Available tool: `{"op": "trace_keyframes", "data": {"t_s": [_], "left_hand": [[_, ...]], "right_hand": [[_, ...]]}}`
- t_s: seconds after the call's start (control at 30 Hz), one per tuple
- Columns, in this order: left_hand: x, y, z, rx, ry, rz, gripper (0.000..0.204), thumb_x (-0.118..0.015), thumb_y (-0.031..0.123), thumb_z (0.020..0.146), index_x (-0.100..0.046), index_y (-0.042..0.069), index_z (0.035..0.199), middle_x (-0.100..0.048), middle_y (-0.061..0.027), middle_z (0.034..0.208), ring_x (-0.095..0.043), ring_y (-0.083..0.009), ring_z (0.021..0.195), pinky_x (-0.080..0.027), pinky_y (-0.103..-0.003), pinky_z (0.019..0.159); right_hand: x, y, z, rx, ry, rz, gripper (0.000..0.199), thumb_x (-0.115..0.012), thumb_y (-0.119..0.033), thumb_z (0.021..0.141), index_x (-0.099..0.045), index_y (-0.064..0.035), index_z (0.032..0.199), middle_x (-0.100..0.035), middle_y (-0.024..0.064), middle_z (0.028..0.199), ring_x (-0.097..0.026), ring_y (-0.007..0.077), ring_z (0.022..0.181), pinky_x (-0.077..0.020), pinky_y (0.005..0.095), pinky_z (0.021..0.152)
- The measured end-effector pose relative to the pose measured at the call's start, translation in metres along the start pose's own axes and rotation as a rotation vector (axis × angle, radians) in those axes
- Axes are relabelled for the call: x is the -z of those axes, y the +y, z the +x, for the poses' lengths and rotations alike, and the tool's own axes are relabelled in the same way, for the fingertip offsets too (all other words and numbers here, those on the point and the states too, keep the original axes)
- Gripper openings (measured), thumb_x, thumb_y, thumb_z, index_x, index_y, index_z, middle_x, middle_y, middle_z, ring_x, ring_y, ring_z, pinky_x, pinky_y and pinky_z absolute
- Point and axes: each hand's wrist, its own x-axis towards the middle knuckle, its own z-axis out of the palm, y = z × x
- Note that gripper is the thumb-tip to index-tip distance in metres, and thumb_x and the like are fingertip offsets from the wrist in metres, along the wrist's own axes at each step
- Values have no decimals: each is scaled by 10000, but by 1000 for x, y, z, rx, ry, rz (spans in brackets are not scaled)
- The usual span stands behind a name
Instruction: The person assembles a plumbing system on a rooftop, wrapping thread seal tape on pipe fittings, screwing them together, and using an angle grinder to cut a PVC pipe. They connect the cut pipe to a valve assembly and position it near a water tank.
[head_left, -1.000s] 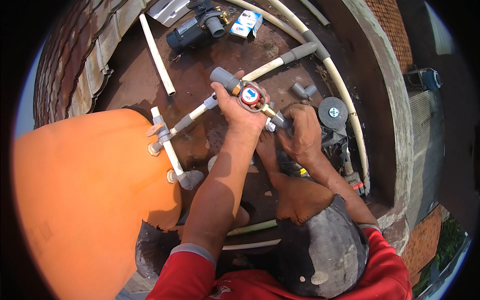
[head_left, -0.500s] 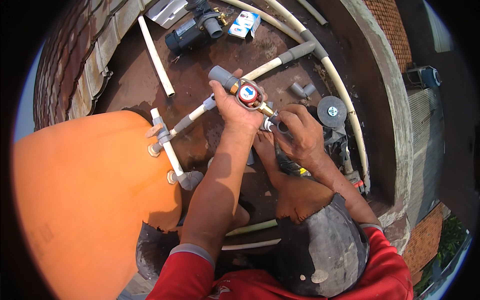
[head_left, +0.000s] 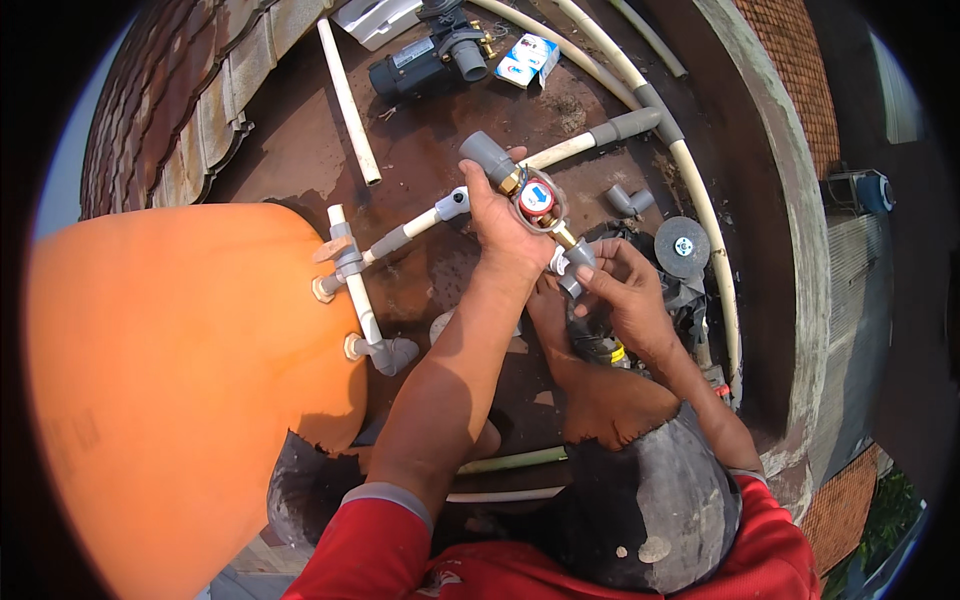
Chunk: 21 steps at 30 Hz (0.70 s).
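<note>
My left hand [head_left: 508,232] is closed around a brass flow switch [head_left: 537,198] with a round red cap, a blue arrow on its label and a cable coiled around it. A grey PVC socket [head_left: 487,153] sits on its upper left end, beside my thumb. At the lower right end, a grey PVC elbow [head_left: 579,256] joins the brass fitting. My right hand [head_left: 635,300] pinches this elbow, thumb against its side and fingers partly hidden behind. Just beneath the assembly is a white threaded fitting [head_left: 558,262], partly covered.
An orange tank [head_left: 190,370] with a valved pipe [head_left: 347,256] stands at left. Beyond my hands are a pump [head_left: 415,66], a small box [head_left: 527,60] and a loose pipe [head_left: 348,105]. To the right lie a loose elbow [head_left: 628,200], a grinding disc [head_left: 682,247] and a long white pipe [head_left: 705,215].
The whole view has shifted, so most things appear further right. My right hand has turned, its fingers less bunched, and more of the grey elbow shows. My left hand keeps its hold.
</note>
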Motion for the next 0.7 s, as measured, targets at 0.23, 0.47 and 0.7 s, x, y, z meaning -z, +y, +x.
{"op": "trace_keyframes", "data": {"t_s": [0.23, 0.47, 0.7], "left_hand": [[0, -12, 4, 27, 226, 63, 791, -369, 836, 1092, -674, 121, 1243, -681, -104, 860, -655, -298, 746, -519, -465, 663], [2, -7, -9, 80, 114, 75, 800, -344, 796, 1121, -681, 82, 1252, -665, -129, 911, -593, -263, 783, -503, -411, 671], [0, -22, -6, 27, 292, 247, 691, -449, 767, 1115, -662, 122, 1242, -713, -84, 1001, -697, -278, 873, -565, -478, 704]], "right_hand": [[7, 29, 9, 1038, 308, -1266, 516, -885, -44, 749, -582, -36, 1167, -647, 173, 1095, -659, 403, 978, -544, 517, 853], [20, 17, -2, -86, -65, 350, 537, -701, -314, 1120, -560, 31, 1506, -711, 165, 1300, -743, 281, 1188, -663, 431, 943], [14, 27, -11, 726, 284, -977, 365, -881, -146, 877, -683, -65, 1173, -652, 117, 1045, -669, 288, 818, -546, 408, 708]]}}
